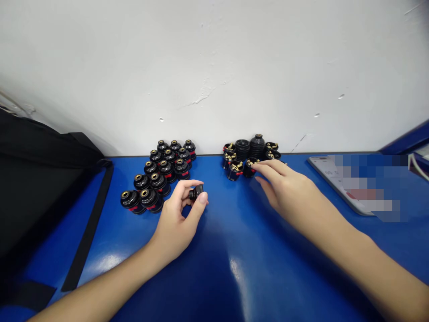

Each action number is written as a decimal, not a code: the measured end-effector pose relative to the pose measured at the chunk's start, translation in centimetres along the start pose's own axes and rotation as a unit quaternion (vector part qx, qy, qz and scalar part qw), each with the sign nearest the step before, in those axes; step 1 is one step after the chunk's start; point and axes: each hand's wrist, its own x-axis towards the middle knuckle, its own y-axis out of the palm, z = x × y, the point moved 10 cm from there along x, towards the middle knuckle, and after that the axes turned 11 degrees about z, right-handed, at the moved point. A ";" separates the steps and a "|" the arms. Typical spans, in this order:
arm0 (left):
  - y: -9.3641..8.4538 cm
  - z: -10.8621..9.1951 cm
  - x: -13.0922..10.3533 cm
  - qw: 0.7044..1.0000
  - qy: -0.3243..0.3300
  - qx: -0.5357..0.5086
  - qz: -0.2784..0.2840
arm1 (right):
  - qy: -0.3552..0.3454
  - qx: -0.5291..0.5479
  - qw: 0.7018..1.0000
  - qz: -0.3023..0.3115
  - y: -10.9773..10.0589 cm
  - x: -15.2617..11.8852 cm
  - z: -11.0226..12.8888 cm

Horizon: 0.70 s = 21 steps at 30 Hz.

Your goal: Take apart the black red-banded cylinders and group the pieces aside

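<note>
My left hand (182,214) pinches a small black domed cap (197,192), tilted sideways between thumb and fingers above the table. To the right, my right hand (284,181) reaches over an open black lamp-socket body (250,169) with brass contacts inside; its fingertips are at the rim, thumb and fingers apart. Whether they touch it I cannot tell. Several similar socket bodies (235,171) with brass contacts and red tabs stand around it. Behind them is a stack of ribbed black caps (257,146), one with a brass-threaded hole on top, and a second black ribbed piece (242,149).
Left of my hands stand several closed black lamp sockets (158,183) in rows, with brass-ringed tops and red tabs. A black bag (40,179) with a strap lies at far left. On the right a phone (330,179) rests on the blue table (208,286), against a white wall (208,67).
</note>
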 end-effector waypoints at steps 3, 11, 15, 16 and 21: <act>0.0 0.0 0.0 1.000 -0.001 -0.002 0.001 | 0.002 -0.001 1.000 -0.007 0.1 0.1 0.1; 0.0 0.1 -0.1 1.000 -0.002 0.000 0.002 | -0.026 -0.090 0.995 -0.016 -0.2 0.4 1.1; 0.0 0.0 0.0 1.000 -0.003 0.001 0.002 | 0.003 -0.132 0.991 -0.029 -0.1 0.3 0.5; 0.1 0.0 0.0 1.000 -0.005 0.001 0.003 | 0.008 -0.140 0.990 -0.029 -0.1 0.3 0.5; 0.1 0.1 -0.1 1.000 -0.013 0.000 0.004 | 0.019 -0.153 0.988 -0.018 0.1 0.3 0.4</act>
